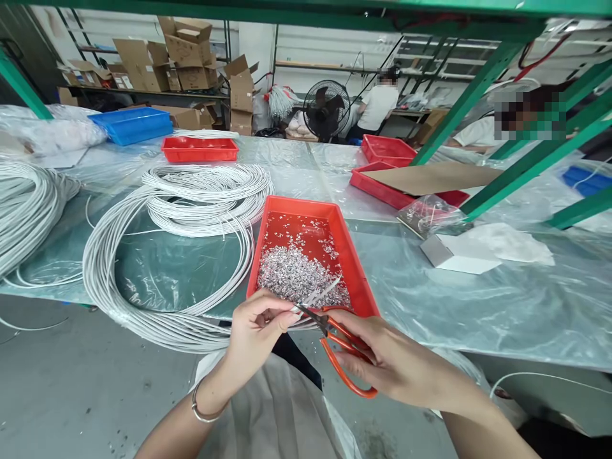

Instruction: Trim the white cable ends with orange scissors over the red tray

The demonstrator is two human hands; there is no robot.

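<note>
Between the thumb and fingers of my left hand (261, 325) is the end of a white cable (326, 292), its tip pointing up and right over the red tray. My right hand (377, 350) grips orange-handled scissors (351, 377) by the loops. The scissor blades meet the cable right at my left fingertips; whether they are closed through it I cannot tell. Beneath, the red tray (361, 280) holds a heap of small silvery pieces (299, 274). A large coil of white cable (100, 255) lies left of the tray, overhanging the table edge.
More cable coils (29, 210) lie at far left. Behind stand a blue tray (131, 125), a small red tray (199, 150) and red trays under cardboard (430, 178). Green posts (507, 172) rise at right near a white box (459, 254). Two people sit beyond the table, near a fan (327, 109).
</note>
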